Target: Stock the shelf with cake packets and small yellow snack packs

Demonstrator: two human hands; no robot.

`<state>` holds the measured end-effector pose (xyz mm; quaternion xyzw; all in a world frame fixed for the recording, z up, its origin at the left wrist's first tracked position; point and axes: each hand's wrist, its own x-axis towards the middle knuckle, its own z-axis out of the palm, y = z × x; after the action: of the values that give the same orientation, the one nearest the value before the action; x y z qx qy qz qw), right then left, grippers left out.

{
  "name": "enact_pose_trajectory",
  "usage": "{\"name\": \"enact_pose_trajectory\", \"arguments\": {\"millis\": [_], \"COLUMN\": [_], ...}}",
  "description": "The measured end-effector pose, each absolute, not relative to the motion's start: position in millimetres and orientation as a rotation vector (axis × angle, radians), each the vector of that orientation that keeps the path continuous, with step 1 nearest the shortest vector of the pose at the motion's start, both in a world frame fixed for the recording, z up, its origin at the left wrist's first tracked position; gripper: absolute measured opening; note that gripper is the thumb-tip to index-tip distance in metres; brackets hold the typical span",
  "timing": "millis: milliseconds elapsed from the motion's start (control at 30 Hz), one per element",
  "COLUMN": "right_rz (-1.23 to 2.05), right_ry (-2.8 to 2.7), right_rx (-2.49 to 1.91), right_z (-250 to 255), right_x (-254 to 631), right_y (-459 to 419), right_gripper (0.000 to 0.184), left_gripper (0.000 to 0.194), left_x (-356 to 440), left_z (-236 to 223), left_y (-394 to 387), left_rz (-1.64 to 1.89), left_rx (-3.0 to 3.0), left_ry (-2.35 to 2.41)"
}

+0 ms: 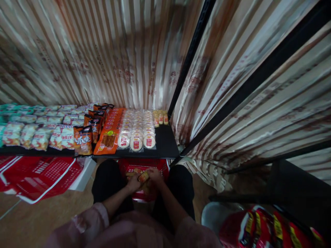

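Observation:
Between my knees, over a red basket [163,166], both hands hold a small yellow snack pack [143,177]. My left hand [133,183] grips its left side, and my right hand [154,175] has its fingers closed at the right side. More yellow packs [138,170] lie in the basket under my hands, partly hidden by them. On the black shelf [165,141] just beyond, a few similar small packs [160,118] stand at the right back corner. Left of these are rows of round white wrapped crackers [136,140].
Farther left on the shelf are an orange snack bag [108,134], dark orange bags [83,139] and white bags [41,137]. A red basket with a white handle [43,175] sits at left. Red packages [261,227] lie at lower right. Black posts [191,55] stand before striped sheeting.

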<state>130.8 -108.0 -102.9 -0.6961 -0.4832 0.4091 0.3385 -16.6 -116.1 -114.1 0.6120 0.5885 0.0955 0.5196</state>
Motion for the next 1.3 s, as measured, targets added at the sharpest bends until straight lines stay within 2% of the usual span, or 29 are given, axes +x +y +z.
{"name": "enact_pose_trajectory", "arguments": {"millis": [267,433,533,800,1000,1300], "right_rz": [1.163,1.197,1.256,1.304,1.233,0.925], "right_ry": [-1.080,-0.990,-0.901,-0.800,-0.880,-0.934], "right_rx": [-1.738,-1.695,-1.617,-1.490,-1.417,-1.534], "right_z": [-88.9,-85.1,-85.2,-82.9,-63.4,-53.1], "right_x": [136.9,137.3,135.0,128.5,137.5,141.0], "right_y": [-104.7,-111.8,-116.4,-123.5,-128.5,-132.8], "right_gripper": [0.019,0.044,0.051,0.052,0.042,0.031], "left_gripper": [0.036,0.037,0.034,0.028,0.025,0.012], "left_x": [-11.9,-4.9,0.1,8.8,19.7,34.3], "left_z": [-107.6,-95.3,-84.9,-79.3,-80.6,-63.7], "left_y": [-124.3,-124.8,-125.2,-124.6,-120.4,-123.9], "left_rz": [0.350,0.458,0.488,0.596,0.665,0.803], "left_rx": [1.422,1.428,1.365,1.254,1.447,1.432], "left_ry": [1.358,1.332,1.342,1.372,1.394,1.346]}}
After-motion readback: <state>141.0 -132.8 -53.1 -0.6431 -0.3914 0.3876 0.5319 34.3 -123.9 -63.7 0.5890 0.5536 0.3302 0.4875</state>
